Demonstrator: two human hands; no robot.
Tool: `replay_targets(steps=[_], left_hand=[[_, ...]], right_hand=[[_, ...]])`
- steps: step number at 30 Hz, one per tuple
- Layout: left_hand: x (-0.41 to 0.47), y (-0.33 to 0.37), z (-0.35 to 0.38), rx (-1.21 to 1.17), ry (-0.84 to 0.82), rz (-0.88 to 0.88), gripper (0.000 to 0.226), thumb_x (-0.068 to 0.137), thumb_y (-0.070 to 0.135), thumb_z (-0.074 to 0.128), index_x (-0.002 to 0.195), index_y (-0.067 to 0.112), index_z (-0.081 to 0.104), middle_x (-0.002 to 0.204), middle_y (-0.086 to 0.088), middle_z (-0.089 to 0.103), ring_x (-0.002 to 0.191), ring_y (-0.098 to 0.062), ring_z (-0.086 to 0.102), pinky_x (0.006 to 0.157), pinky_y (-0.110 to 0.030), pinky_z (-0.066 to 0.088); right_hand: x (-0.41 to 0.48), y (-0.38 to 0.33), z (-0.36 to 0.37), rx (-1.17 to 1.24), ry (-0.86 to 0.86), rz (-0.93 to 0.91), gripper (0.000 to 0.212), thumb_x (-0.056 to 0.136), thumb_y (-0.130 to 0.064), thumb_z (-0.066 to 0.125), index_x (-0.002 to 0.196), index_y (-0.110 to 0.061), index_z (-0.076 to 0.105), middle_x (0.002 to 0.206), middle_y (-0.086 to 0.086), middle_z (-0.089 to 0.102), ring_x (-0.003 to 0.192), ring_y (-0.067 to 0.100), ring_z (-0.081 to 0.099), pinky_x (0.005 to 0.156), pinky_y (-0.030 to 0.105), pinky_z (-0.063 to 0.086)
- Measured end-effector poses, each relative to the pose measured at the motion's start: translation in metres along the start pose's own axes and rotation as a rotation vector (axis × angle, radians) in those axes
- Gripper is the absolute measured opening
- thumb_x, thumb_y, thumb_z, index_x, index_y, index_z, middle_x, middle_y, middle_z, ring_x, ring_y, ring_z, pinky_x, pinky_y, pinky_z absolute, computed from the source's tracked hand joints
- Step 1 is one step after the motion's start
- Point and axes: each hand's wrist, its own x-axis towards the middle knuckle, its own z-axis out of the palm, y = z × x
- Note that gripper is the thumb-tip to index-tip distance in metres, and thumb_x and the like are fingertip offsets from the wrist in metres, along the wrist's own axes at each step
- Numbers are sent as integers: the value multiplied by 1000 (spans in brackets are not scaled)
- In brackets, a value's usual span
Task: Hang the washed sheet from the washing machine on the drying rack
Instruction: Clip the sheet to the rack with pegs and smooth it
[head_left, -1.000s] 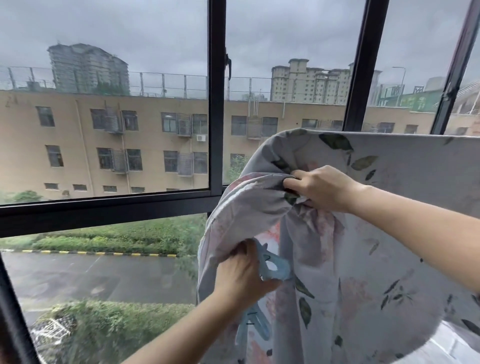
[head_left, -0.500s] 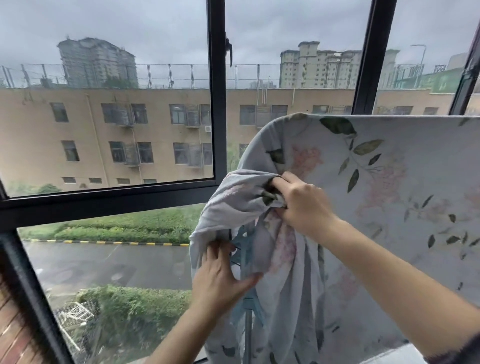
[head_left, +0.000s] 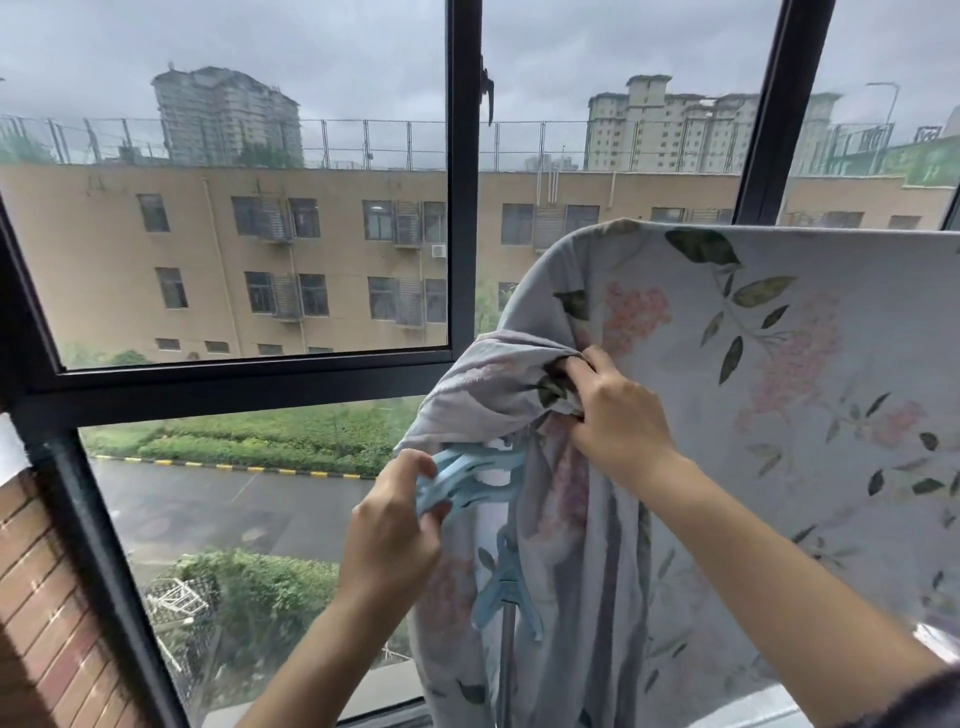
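The sheet (head_left: 779, 415), pale grey with pink flowers and green leaves, hangs over the top of the drying rack (head_left: 507, 667). Of the rack we see only 1 thin upright pole below the bunched end, because the rail under the cloth is hidden. Our right hand (head_left: 618, 421) curls its fingers round a gathered wad of the sheet's left end and holds it up just under the top fold. Our left hand (head_left: 389, 535) pinches a light blue clip (head_left: 470, 480) between thumb and fingertips, just below and beside that wad; we cannot tell whether the clip's mouth is spread. We judge the step in hand to be pegging this loose end so that it cannot slide off. To do it well, we should hold the wad tight and compact with the right hand and squeeze the clip wide. Then we push it deep over the cloth and release only once it bites. A washed sheet is likely heavy and thick, so a shallow bite could slip. A 2nd blue clip (head_left: 506, 590) sits lower on the pole. Behind the rack stands a dark window frame (head_left: 462, 208) with large panes, and a brick wall (head_left: 47, 597) is at our left. Outside we see a tan building (head_left: 234, 260), a green hedge (head_left: 260, 436) and a road (head_left: 208, 504) that looks wet, under a grey sky.
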Motion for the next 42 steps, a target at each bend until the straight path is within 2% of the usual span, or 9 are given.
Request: replay_targets(steps=[5,8,11,15,20,26,32,38,42], left_hand=[[-21,-14,-17,-60,48,-138,30,76,10,75,93,21,52,78,5,58,67,-10,56,52,-22,41],[-24,-17,-21,-116,74,-210,29,77,11,74,93,21,52,77,6,59,70,-11,57,57,-30,46],[-21,-15,-23,-134,74,-209,28,77,12,73,93,21,52,76,7,59,69,-14,59,57,-31,47],[-20,-18,-28,-148,83,-224,29,77,13,73,94,22,51,76,3,62,68,-18,60,59,-38,51],[-22,-19,-29,-171,80,-219,29,77,13,73,94,22,51,78,2,62,70,-18,61,61,-41,53],[-25,-22,-30,-171,110,-225,32,76,12,75,92,24,49,78,1,62,71,-18,61,62,-41,54],[-26,-23,-28,-182,112,-234,32,76,13,75,91,26,48,78,0,63,71,-17,60,62,-39,53],[-26,-26,-32,-199,112,-235,30,77,13,74,92,22,50,79,0,63,72,-18,62,63,-39,54],[-27,-27,-33,-196,112,-227,30,77,14,74,92,22,50,79,0,63,72,-19,61,63,-39,54]], right_hand=[[-29,-10,24,141,35,4,56,74,-12,68,128,-15,51,129,8,45,106,33,53,82,43,50],[-65,-23,42,34,158,19,66,68,-9,68,132,-16,51,145,15,35,132,38,35,106,56,31],[-99,-36,49,4,356,-126,45,77,-6,58,121,-14,62,141,15,43,135,34,35,113,53,20],[-134,-45,76,312,124,-304,22,80,-2,57,99,-9,68,107,8,66,100,21,63,90,26,48],[-158,-43,108,299,-320,169,36,86,-24,51,121,-16,56,118,2,57,110,22,56,90,25,42],[-171,-53,120,171,-344,472,76,77,-62,57,136,-19,38,129,2,52,119,22,49,94,31,43],[-166,-88,149,122,-250,729,106,44,-64,81,123,1,55,112,20,65,100,37,64,82,45,49],[-157,-104,137,295,-259,837,46,73,-41,72,103,-7,63,96,10,71,88,28,67,70,29,49],[-159,-94,132,329,-288,804,31,80,-34,65,101,-11,64,99,9,72,93,27,66,72,28,47]])
